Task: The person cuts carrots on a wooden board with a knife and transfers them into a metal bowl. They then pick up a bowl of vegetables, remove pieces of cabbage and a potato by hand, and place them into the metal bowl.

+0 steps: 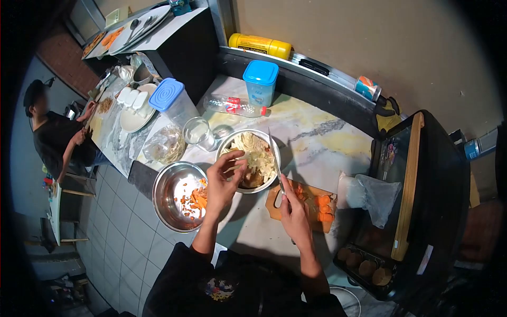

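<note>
My right hand (294, 214) grips a knife (275, 156) by its handle. The blade points away from me, along the right rim of a round bowl (224, 143). Chopped cabbage (248, 141) fills much of that bowl, with some brownish liquid or food low inside. Over the bowl's left side hovers my left hand (226, 179), fingers curved and apart, with nothing visible in it. Below the knife hand lies a wooden cutting board (272, 208) bearing orange carrot pieces (324, 205). A steel bowl (170, 177) left of my left hand contains carrot bits (196, 199), partly hidden by my wrist.
Behind the bowls stand a glass (198, 132), a lying plastic bottle (232, 106), and blue-lidded containers (261, 79) (171, 100). A plastic bag (165, 145) sits at left, another (377, 198) beside the black cabinet (438, 201) at right. A co-worker (58, 129) stands far left.
</note>
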Demonstrator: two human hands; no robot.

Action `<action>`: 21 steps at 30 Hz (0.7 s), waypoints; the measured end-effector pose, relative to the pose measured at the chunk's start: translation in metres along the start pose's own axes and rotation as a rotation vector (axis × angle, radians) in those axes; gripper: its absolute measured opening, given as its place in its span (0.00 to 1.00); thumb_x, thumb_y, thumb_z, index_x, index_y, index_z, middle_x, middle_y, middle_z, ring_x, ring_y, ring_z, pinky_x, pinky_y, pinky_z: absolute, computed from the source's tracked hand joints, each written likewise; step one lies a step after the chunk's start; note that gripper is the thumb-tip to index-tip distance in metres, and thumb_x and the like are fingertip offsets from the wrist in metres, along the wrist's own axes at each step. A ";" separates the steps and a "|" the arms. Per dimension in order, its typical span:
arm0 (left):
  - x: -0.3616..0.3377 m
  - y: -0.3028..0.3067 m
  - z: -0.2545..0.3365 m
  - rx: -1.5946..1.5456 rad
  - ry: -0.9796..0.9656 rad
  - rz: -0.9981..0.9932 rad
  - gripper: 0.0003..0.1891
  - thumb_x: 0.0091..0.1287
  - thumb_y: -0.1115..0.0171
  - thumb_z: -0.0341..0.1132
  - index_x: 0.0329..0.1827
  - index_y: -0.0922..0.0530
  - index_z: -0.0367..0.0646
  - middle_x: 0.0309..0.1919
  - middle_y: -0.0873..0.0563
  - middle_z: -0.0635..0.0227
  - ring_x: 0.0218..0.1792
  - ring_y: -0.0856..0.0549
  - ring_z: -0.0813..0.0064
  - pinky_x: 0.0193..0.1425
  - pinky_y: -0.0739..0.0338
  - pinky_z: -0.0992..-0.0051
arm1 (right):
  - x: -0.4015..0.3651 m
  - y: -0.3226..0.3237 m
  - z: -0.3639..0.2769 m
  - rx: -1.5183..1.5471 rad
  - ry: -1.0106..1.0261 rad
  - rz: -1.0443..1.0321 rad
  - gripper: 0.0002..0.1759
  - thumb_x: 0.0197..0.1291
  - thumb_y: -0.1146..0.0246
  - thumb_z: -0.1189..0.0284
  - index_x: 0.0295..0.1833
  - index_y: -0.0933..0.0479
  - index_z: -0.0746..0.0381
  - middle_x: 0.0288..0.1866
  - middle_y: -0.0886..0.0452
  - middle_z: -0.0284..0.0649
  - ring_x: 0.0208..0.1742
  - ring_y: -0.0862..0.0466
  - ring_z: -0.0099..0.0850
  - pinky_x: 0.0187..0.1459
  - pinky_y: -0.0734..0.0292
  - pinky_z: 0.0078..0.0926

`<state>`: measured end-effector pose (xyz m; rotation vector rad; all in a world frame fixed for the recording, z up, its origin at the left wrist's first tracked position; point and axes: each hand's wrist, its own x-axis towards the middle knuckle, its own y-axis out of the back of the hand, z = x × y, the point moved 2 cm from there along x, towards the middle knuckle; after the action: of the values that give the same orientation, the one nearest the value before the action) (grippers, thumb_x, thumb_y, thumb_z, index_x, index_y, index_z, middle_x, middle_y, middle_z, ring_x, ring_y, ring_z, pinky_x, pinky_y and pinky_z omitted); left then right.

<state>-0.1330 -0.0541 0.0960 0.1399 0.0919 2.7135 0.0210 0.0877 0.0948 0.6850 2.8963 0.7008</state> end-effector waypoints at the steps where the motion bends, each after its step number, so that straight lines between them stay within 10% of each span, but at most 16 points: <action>1: 0.000 0.002 0.003 0.129 0.003 -0.001 0.15 0.66 0.38 0.20 0.56 0.22 0.34 0.52 0.16 0.63 0.52 0.16 0.75 0.51 0.17 0.77 | 0.000 0.001 -0.001 0.055 0.018 0.031 0.29 0.68 0.48 0.80 0.73 0.34 0.50 0.34 0.22 0.51 0.32 0.20 0.41 0.39 0.25 0.35; 3: 0.004 0.003 0.012 0.100 0.035 0.038 0.15 0.62 0.34 0.22 0.52 0.19 0.37 0.48 0.15 0.62 0.49 0.16 0.72 0.51 0.19 0.72 | 0.000 0.001 0.003 0.026 -0.014 -0.017 0.29 0.68 0.48 0.80 0.73 0.34 0.51 0.33 0.22 0.50 0.30 0.22 0.39 0.38 0.26 0.33; 5: 0.006 0.004 0.025 0.659 -0.368 -0.064 0.15 0.58 0.30 0.25 0.50 0.17 0.40 0.45 0.17 0.60 0.49 0.20 0.64 0.54 0.25 0.66 | 0.001 0.002 0.003 -0.008 -0.039 -0.064 0.29 0.68 0.48 0.79 0.74 0.34 0.52 0.31 0.23 0.49 0.28 0.24 0.36 0.36 0.26 0.31; 21: 0.018 -0.047 -0.001 1.200 -0.520 -0.400 0.18 0.54 0.29 0.41 0.50 0.13 0.52 0.65 0.32 0.59 0.68 0.37 0.48 0.67 0.43 0.46 | 0.000 0.013 0.027 0.115 -0.109 -0.042 0.28 0.68 0.47 0.78 0.73 0.33 0.56 0.29 0.24 0.50 0.27 0.23 0.35 0.34 0.27 0.29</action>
<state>-0.1303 -0.0043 0.0926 1.0065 1.3790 1.8035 0.0311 0.1093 0.0768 0.6510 2.8589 0.4790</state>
